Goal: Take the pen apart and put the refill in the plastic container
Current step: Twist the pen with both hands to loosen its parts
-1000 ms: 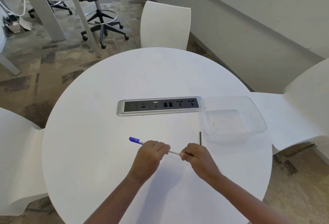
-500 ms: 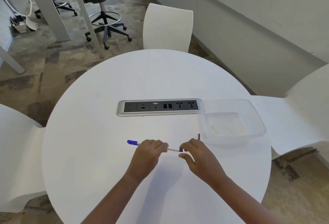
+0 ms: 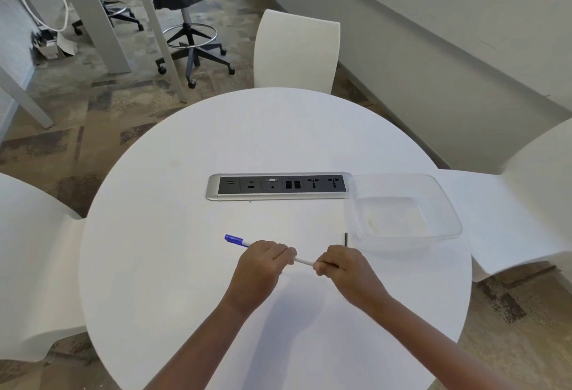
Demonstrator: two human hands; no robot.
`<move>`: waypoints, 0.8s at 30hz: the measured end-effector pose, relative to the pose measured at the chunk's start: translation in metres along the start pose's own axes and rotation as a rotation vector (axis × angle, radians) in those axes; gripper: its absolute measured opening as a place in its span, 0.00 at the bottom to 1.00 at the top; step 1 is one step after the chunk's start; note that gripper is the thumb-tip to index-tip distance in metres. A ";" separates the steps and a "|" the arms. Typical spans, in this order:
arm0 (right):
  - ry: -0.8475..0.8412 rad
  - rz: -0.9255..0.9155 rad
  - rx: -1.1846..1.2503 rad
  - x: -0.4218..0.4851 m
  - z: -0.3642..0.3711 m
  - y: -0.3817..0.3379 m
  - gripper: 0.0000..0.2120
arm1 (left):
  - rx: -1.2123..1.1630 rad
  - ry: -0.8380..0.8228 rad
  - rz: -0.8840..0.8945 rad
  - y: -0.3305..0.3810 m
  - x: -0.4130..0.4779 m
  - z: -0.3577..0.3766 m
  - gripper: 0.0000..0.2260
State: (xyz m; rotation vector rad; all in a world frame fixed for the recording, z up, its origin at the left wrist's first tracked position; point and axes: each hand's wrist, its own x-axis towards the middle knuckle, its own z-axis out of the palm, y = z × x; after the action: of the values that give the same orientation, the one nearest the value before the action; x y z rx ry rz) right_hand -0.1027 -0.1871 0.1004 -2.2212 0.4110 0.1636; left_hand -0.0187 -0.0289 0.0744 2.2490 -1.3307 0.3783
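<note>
Gripping the pen [image 3: 301,260] at both ends, the left hand [image 3: 263,262] and right hand [image 3: 340,268] hold it low over the round white table [image 3: 185,265], nearer the person than the socket strip [image 3: 278,186]. Right of that strip sits the plastic container [image 3: 445,203], near the table's edge; white chairs [image 3: 295,52] ring the table.

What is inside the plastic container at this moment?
The plastic container holds no pen part; only a faint whitish smear shows on its clear bottom. The pen is outside it, gripped by the left hand and right hand. The refill is not visible.
</note>
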 end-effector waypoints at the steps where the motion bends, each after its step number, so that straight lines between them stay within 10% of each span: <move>1: -0.059 0.101 0.151 0.001 -0.004 -0.002 0.13 | 0.002 0.000 0.005 0.000 -0.001 0.000 0.13; 7: -0.360 0.507 0.766 0.002 -0.018 0.001 0.15 | 0.013 -0.010 0.017 0.002 -0.001 0.002 0.13; 17: 0.276 -0.433 -0.535 -0.018 0.002 0.009 0.07 | 0.004 -0.001 -0.020 0.005 0.002 -0.002 0.12; 24: 0.358 -0.530 -0.584 -0.016 0.003 0.007 0.08 | -0.011 0.012 -0.018 0.009 -0.002 -0.006 0.12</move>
State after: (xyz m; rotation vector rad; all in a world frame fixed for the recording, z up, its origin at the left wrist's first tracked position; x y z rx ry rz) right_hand -0.1197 -0.1852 0.0975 -2.8590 -0.0687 -0.4590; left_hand -0.0273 -0.0283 0.0809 2.2447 -1.3024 0.3769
